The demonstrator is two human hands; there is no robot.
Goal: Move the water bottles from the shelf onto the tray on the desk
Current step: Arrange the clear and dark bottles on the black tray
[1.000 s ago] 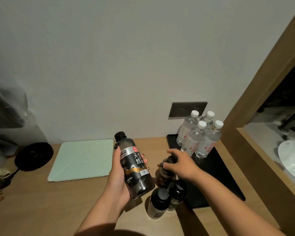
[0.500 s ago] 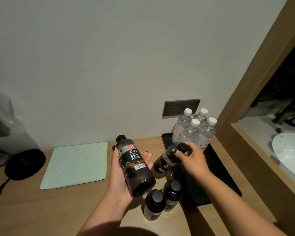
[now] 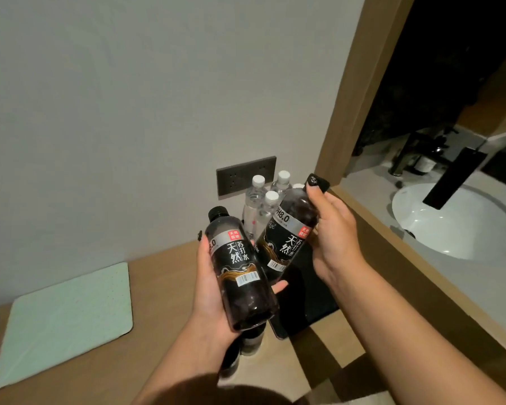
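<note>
a dark bottle (image 3: 240, 273) is gripped in the left hand (image 3: 214, 290), a second dark bottle (image 3: 287, 238) in the right hand (image 3: 333, 238), both above the black tray (image 3: 313, 311). clear bottles (image 3: 260, 209) stand behind, and could be toppled if bumped; more bottles seem hidden below.

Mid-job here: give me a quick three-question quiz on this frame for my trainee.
1. True or false: the left hand holds a dark bottle.
2. What stands on the black tray by the wall? A) clear bottles with white caps B) mugs C) a kettle
3. Fill in: the right hand grips the second dark bottle near its ____.

Key: 1 true; 2 A, the clear bottles; 3 cap.
</note>
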